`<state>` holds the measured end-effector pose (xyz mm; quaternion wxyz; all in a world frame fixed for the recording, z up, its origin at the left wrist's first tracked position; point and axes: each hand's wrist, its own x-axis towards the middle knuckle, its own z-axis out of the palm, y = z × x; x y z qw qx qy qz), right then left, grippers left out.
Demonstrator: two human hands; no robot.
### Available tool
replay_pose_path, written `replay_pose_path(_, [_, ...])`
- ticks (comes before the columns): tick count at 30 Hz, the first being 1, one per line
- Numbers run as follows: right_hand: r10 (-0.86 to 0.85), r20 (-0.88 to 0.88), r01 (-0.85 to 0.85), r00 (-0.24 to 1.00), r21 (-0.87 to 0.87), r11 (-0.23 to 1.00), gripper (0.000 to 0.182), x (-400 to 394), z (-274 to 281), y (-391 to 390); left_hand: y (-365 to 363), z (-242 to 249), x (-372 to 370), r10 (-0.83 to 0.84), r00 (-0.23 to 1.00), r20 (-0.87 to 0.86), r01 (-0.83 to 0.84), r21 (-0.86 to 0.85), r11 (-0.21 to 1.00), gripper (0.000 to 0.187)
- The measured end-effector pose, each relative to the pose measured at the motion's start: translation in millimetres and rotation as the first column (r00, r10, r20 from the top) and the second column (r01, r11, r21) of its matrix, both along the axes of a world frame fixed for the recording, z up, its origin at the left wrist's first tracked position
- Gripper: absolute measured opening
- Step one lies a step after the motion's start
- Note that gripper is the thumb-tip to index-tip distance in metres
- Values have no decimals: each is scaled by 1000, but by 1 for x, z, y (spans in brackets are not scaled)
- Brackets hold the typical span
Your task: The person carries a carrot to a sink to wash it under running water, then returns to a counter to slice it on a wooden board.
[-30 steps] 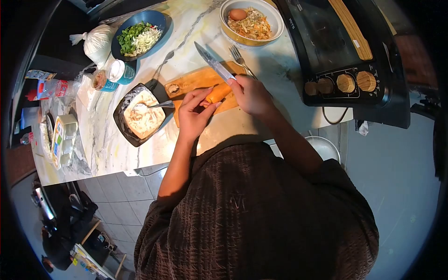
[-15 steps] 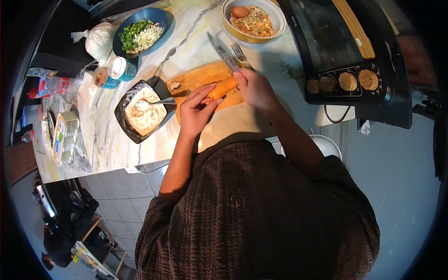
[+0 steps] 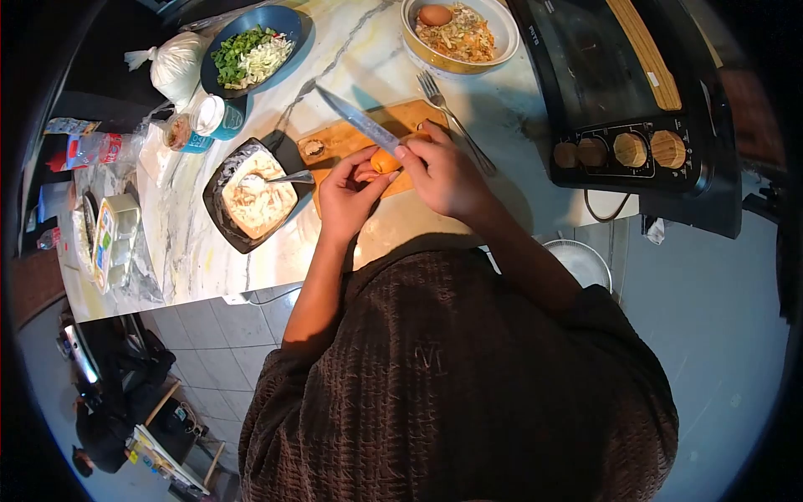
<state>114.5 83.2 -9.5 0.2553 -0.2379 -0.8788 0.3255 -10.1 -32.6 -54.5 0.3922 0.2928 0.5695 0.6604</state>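
Observation:
An orange carrot (image 3: pixel 385 161) is held above the wooden cutting board (image 3: pixel 335 140). My left hand (image 3: pixel 347 194) has its fingers closed round the carrot's left end. My right hand (image 3: pixel 443 171) grips a knife (image 3: pixel 360 120), its blade pointing up and left across the carrot. The right fingers are also near the carrot's far end, partly hidden by the blade. A small brown piece (image 3: pixel 314 147) lies on the board's left part. A fork (image 3: pixel 452 117) rests at the board's right edge, beyond my right hand.
A black bowl (image 3: pixel 219 213) of creamy mix with a spoon sits left of the board. Behind are a blue plate (image 3: pixel 294 33) of chopped greens, jars (image 3: pixel 219 119), a tied bag (image 3: pixel 177 71) and a bowl (image 3: pixel 452 65) with an egg. A black oven (image 3: pixel 577 84) stands right.
The knife blade has swung left and lower, over the carrot. My right hand has shifted slightly down, uncovering the fork. My left hand keeps its hold.

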Motion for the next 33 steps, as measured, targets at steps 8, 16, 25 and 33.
replay_pose_path(8, [-107, 121, 133, 987, -228, 965, 21, 0, 0, 7, -2, -6, -1, -4, 1000, -4, 4, 37, 999, 39])
replay_pose_path(16, [-149, 41, 153, 988, -97, 983, 21, 0, -13, 3, -1, -11, 1, 6, 999, -46, -5, 23, 1000, 39])
replay_pose_path(25, [-138, 138, 157, 981, -138, 978, 24, 1, -6, 7, 1, -9, 2, 26, 999, -45, -25, 25, 999, 37])
replay_pose_path(33, [-138, 147, 151, 979, -81, 985, 26, 1, -8, 8, -3, -14, -2, -1, 940, -340, -9, -30, 999, 39])
